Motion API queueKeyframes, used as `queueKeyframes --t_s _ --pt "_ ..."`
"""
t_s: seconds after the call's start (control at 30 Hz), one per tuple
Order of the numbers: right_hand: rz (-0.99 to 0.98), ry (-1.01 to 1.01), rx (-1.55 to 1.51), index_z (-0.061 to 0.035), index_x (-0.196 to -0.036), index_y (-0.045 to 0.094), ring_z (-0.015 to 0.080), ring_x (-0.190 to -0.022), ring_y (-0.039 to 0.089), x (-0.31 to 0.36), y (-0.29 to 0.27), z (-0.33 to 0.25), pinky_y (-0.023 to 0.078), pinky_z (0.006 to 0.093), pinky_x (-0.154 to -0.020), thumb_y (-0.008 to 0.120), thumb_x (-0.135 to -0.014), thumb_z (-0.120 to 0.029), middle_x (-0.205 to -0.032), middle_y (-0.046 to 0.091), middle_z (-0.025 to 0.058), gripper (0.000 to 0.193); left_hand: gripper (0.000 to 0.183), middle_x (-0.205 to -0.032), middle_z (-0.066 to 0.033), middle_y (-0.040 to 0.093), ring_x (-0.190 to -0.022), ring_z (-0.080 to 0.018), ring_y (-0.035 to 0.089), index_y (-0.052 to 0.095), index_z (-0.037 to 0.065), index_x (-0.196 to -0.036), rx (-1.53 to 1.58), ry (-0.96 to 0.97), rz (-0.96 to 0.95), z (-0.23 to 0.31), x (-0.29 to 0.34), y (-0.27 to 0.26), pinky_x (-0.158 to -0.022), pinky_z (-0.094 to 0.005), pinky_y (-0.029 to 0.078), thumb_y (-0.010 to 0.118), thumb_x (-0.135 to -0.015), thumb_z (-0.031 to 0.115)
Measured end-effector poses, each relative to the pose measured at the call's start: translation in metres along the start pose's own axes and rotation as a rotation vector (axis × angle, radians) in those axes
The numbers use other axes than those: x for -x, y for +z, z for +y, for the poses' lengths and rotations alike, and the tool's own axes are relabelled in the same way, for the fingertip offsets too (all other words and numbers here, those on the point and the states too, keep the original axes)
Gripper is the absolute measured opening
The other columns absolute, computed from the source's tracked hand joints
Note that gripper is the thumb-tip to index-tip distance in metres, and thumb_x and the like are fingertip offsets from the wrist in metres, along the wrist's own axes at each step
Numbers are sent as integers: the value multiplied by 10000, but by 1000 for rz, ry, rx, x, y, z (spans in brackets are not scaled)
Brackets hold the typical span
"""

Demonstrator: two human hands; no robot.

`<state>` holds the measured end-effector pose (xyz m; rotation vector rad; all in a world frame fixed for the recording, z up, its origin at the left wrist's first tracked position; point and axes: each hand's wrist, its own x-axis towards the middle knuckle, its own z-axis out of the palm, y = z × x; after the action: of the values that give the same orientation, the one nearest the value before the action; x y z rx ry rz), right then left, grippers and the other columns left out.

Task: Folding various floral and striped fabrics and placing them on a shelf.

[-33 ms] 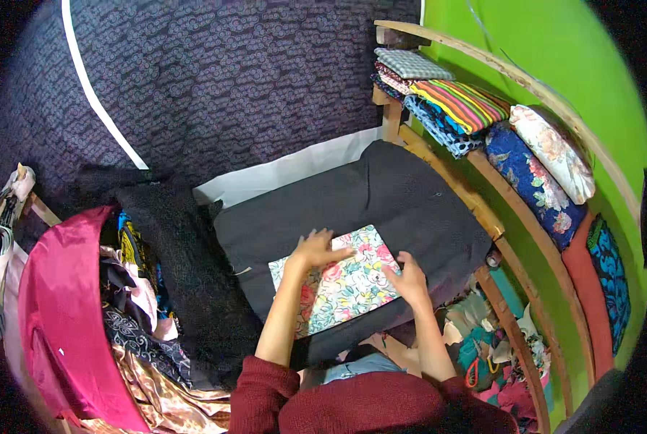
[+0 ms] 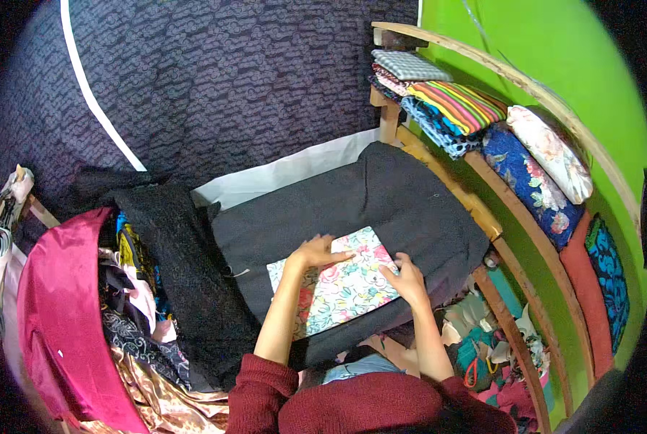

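Bright green wall (image 2: 584, 65) R side, dark purple-grey patterned curtain (image 2: 251, 79) at back, black cloth-covered padded surface (image 2: 302, 202) mid-frame. On it, near the front edge: white floral-print cloth (image 2: 360, 289), flat rectangle w/ fairly straight edges & sharp corners, set at a slant. Print = pink/red blooms, teal-green leaves, bits of yellow, dark outlines; redder patch nr its L end. Looks smooth; can't tell no. of layers.

L hand (image 2: 313, 252) lies spread on the cloth's upper L edge, thumb stretched across the print, palm down, not gripping. R hand (image 2: 407, 280) at R edge, thumb over the print, fingertips around the border; can't tell if it's pinching the edge or only touching.

L forearm covers part of cloth's L side; underside not visible. Maroon knit sleeves (image 2: 265, 390) cut off at bottom. Light blue fabric (image 2: 363, 367) at the lap mostly hidden by torso. Mixed fabric scraps (image 2: 483, 354) under the wooden slatted rack (image 2: 457, 41), lower R, partly blocked, hard to separate. Far corners black, fisheye rim.
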<state>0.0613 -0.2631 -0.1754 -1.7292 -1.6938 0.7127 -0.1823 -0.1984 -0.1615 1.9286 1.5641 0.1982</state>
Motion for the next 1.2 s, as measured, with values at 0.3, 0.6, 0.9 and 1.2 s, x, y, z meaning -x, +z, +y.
queueKeyframes --t_s 0.3,0.6,0.9,1.2 --pt "-320 -76 -734 42 -1126 511 151 -947 541 -3 -16 -12 421 277 -838 695 -747 -185 -1052 584 101 478 907 -1168 -201 530 -1060 -245 521 401 -61 -1257 465 135 -409 -16 -24 -16 -900 -319 416 787 -609 443" --pt "-456 -397 -719 10 -1124 537 105 -974 506 -17 -46 -43 384 264 -882 714 -735 -117 -1055 575 32 446 589 -1053 -138 612 -929 -176 592 509 -66 -1154 840 255 -545 1 7 -56 -852 -299 452 765 -663 136" --pt "-695 -161 -1978 -17 -1354 263 264 -1246 363 -33 18 2 260 424 -1046 500 -859 -456 -1367 362 127 703 451 -1001 -149 625 -868 -193 630 532 -75 -1096 1267 251 -188 18 7 -61 -767 -299 509 707 -723 108" --pt "-338 178 -1465 14 -1201 427 228 -971 581 -40 1 -33 484 339 -820 592 -800 -27 -1111 566 143 435 488 -978 -142 626 -803 -163 639 498 -88 -1119 1323 4 -111 11 0 -50 -689 -281 543 629 -826 281"
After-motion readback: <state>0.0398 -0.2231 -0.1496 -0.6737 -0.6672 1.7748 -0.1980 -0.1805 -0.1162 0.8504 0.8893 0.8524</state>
